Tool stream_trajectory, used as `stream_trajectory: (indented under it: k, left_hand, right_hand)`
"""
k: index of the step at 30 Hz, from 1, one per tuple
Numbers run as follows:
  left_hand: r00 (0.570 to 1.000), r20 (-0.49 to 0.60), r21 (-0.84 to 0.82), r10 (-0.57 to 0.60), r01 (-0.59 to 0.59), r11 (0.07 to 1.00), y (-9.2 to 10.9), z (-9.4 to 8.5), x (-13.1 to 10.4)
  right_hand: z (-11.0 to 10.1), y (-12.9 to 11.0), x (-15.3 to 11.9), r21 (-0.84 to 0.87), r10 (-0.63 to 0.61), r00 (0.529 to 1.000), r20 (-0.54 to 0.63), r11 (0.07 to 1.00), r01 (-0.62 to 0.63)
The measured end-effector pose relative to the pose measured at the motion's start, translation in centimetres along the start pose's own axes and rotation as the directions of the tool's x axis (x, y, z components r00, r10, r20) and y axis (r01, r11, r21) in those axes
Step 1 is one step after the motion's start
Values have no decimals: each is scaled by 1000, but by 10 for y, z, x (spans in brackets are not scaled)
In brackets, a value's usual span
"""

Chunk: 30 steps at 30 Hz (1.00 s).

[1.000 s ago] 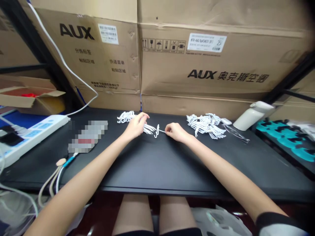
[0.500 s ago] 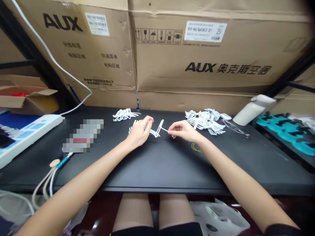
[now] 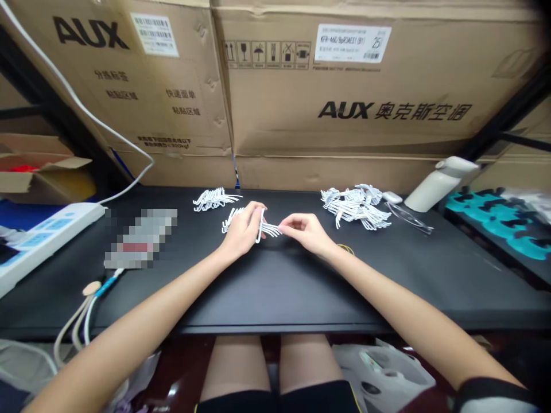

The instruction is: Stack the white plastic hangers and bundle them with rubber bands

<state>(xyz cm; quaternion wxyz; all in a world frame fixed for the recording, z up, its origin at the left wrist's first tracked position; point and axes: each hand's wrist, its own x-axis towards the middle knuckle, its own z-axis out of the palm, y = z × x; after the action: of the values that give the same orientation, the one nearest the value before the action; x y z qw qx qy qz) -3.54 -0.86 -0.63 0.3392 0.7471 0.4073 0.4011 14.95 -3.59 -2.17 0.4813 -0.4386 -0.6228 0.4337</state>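
My left hand is closed around a bundle of thin white hooks, whose bent ends stick out on its left and straight ends on its right. Across the bundle, beside the thumb, lies the white crossbar of one hook. With thumb and forefinger my right hand pinches the tip of a white hook at the bundle's right end. A small pile of similar white hooks lies behind my left hand. To the right is a larger heap of them. My fingers hide part of the held bundle.
A yellow rubber band lies by my right forearm. Glasses and a pale bottle stand farther right, near a teal rack. At left are a power strip and a pixelated object. Large cartons line the back.
My right hand has moved left, bringing the single hook against the bundle in my left hand. Its crossbar now lies across the bundle. The view has shifted slightly.
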Motion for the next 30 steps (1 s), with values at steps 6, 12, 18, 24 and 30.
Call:
stream_trajectory:
  k: [6, 12, 18, 24, 30]
  left_hand:
    - [998, -4, -116, -60, 59, 992, -5, 6, 1]
    - [996, 9, -229, -89, 89, 969, -8, 7, 3]
    - [973, 101, -368, -208, 230, 901, -5, 6, 6]
    - [973, 111, -365, -205, 231, 902, -3, 7, 5]
    - [970, 89, -329, -225, 242, 913, -2, 8, 5]
  right_hand:
    - [7, 3, -2, -13, -53, 994, -92, 999, 52]
    - [7, 4, -4, -41, -52, 998, -19, 998, 51]
    - [6, 0, -5, 34, 63, 998, 6, 997, -64]
    - [6, -2, -6, 59, 103, 995, -17, 993, -102]
    - [7, -2, -5, 122, 120, 993, 24, 985, -122]
